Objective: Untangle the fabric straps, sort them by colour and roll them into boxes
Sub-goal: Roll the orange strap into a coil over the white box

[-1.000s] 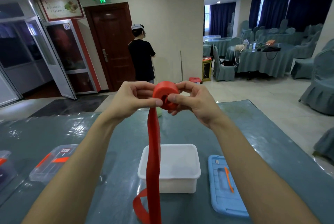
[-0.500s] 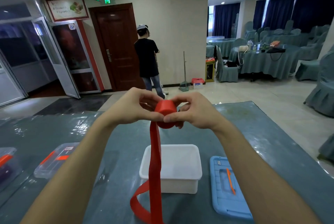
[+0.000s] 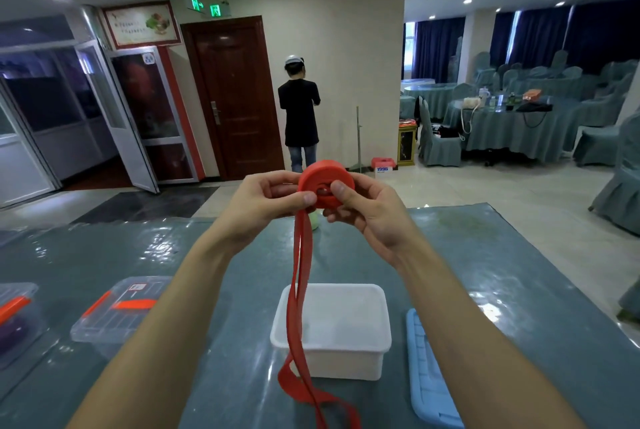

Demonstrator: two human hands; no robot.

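Note:
I hold a red fabric strap, rolled into a thick coil (image 3: 323, 175), up in front of me above the table. My left hand (image 3: 266, 201) pinches the coil's left side where the loose tail leaves it. On the right side, my right hand (image 3: 367, 210) grips the coil with the thumb at its centre hole. The unrolled tail of the red strap (image 3: 299, 307) hangs down in front of an open white box (image 3: 346, 352) and curls on the table near the bottom edge.
A light blue lid (image 3: 427, 376) lies right of the white box. A clear box with orange clips (image 3: 114, 311) sits at the left, another with something purple (image 3: 15, 321) at the far left. A person (image 3: 299, 113) stands by the door beyond the table.
The coil has turned between my hands, its flat face with the hole now towards me. The hanging tail has swung and twisted, showing two edges. The person in the background has shifted right.

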